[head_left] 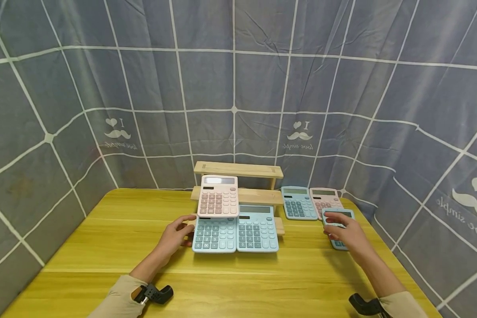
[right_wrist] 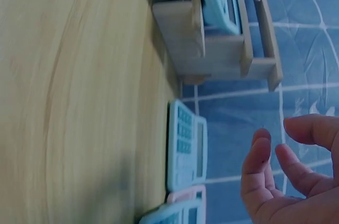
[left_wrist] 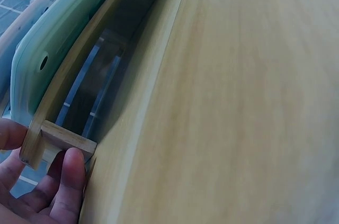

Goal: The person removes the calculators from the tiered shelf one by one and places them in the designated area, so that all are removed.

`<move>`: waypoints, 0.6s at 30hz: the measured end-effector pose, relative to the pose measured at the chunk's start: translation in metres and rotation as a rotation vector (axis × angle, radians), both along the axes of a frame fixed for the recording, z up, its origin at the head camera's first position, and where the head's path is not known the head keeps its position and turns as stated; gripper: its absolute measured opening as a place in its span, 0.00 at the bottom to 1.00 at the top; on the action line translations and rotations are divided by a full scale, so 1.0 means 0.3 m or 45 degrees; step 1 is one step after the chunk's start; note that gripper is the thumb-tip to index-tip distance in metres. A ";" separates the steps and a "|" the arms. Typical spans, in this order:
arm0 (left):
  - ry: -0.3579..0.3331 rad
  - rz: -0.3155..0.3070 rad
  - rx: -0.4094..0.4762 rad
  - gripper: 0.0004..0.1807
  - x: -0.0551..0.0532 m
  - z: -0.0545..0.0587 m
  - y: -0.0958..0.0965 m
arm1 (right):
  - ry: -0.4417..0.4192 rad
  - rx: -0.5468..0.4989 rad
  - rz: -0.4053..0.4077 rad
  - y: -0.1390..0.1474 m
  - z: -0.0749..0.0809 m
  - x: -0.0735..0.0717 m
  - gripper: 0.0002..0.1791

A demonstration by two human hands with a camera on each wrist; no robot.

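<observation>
My left hand (head_left: 174, 238) is at the left end of a stepped wooden rack (head_left: 238, 169); in the left wrist view its fingertips (left_wrist: 73, 168) grip the rack's end. Two blue calculators, one left (head_left: 214, 236) and one right (head_left: 257, 229), lean side by side on the lowest step. Above the left one leans a pink calculator (head_left: 217, 198), covering its top. Over a blue calculator (head_left: 339, 244) on the table hovers my right hand (head_left: 347, 234). Its fingers are loosely curved with a gap between thumb and fingertips, and the right wrist view shows nothing held.
Right of the rack, another blue calculator (head_left: 299, 203) and a pink calculator (head_left: 322, 194) lie on the yellow wooden table (head_left: 143, 212). The blue one under my right hand partly covers the pink one. A grey gridded curtain (head_left: 206, 79) stands behind and at both sides.
</observation>
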State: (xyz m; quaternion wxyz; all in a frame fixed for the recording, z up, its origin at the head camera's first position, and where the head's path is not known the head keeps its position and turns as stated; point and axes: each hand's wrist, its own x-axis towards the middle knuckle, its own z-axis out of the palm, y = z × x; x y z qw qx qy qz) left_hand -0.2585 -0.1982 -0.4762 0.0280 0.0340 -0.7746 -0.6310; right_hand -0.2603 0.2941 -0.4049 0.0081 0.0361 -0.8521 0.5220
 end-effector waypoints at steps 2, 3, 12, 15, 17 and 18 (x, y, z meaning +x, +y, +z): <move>-0.001 0.000 -0.006 0.21 0.001 0.000 0.000 | 0.012 -0.016 0.025 -0.022 0.008 0.005 0.29; -0.002 0.001 -0.007 0.21 0.001 0.000 0.000 | 0.020 -0.025 0.036 -0.032 0.013 0.007 0.29; -0.006 0.007 -0.007 0.20 -0.002 -0.006 0.003 | 0.038 -0.097 0.096 -0.110 0.037 0.025 0.28; -0.006 0.008 -0.010 0.20 -0.002 -0.005 0.004 | 0.040 -0.105 0.119 -0.136 0.044 0.028 0.28; -0.005 0.010 -0.010 0.20 -0.002 -0.004 0.004 | 0.051 -0.108 0.140 -0.153 0.049 0.027 0.28; -0.004 0.011 -0.009 0.20 -0.002 -0.003 0.004 | 0.053 -0.112 0.150 -0.161 0.051 0.027 0.28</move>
